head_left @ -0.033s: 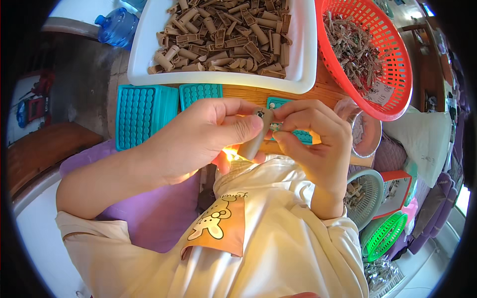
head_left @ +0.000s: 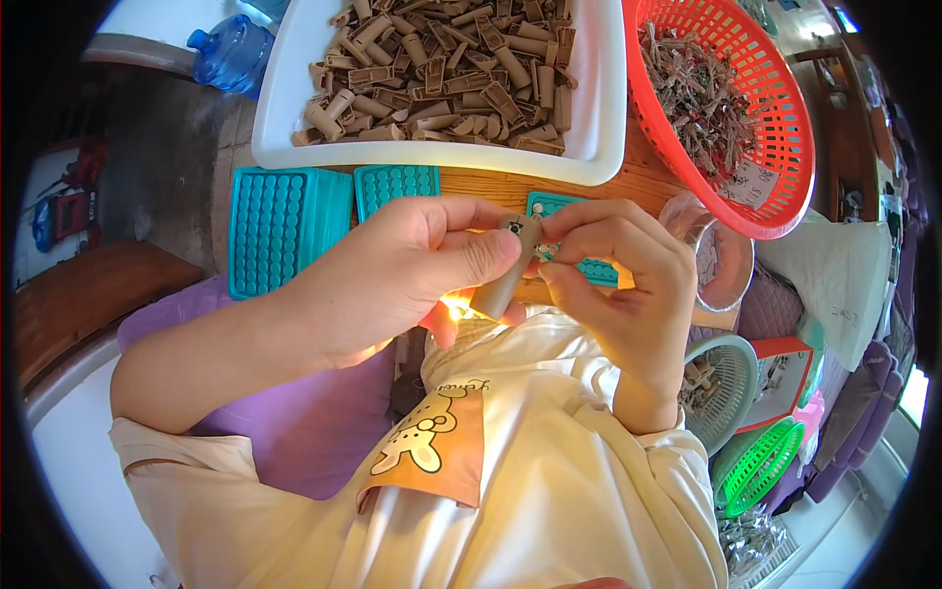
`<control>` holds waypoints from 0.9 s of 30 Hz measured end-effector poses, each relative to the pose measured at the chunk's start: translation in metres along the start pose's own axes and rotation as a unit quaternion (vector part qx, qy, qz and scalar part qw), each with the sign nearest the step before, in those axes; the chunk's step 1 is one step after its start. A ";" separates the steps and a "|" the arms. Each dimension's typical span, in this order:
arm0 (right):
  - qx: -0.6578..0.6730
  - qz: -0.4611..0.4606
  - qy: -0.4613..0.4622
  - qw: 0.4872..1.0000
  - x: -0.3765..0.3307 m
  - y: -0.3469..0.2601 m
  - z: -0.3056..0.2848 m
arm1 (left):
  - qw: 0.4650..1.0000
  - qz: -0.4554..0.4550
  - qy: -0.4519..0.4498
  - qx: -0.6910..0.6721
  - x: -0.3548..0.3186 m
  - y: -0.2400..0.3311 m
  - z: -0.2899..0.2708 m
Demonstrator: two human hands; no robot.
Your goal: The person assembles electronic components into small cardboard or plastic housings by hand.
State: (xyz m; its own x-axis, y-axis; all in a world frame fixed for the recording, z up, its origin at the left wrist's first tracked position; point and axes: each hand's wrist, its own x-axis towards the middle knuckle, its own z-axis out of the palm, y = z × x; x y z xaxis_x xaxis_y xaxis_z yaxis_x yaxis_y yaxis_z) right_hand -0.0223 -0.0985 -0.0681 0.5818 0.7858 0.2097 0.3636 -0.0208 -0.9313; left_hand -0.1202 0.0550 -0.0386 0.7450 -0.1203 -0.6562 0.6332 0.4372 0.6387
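Hands meeting above the wooden counter (head_left: 648, 177): left hand (head_left: 392, 280) and right hand (head_left: 618, 280) pinch a small tan plastic tube (head_left: 505, 280), fingers closed; seemingly light, stiff, best held mid-barrel

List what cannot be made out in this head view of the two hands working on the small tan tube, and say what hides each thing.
- Tan tube: lower end covered by left hand.
- Small part at the tube's top: too small, pinched under right hand fingers.
- Teal tray: mostly behind the right hand.
- White tray and red basket: cut off by top edge.
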 end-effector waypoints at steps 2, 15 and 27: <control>-0.033 -0.022 0.013 0.999 0.000 -0.004 0.001 | 1.000 0.003 -0.004 0.004 -0.001 0.000 0.002; 0.000 -0.016 -0.072 0.997 0.003 0.010 0.000 | 0.999 -0.028 -0.009 0.044 -0.002 -0.001 0.003; 0.130 0.076 -0.097 0.984 0.001 0.014 -0.001 | 0.995 -0.065 -0.049 0.053 0.002 0.003 0.002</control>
State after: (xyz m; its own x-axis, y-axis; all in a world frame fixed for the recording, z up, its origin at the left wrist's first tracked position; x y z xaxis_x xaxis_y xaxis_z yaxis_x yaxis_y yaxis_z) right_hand -0.0158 -0.0989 -0.0809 0.4557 0.8898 0.0251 0.0700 -0.0077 -0.9975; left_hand -0.1165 0.0544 -0.0368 0.6692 -0.2576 -0.6970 0.7400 0.3164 0.5936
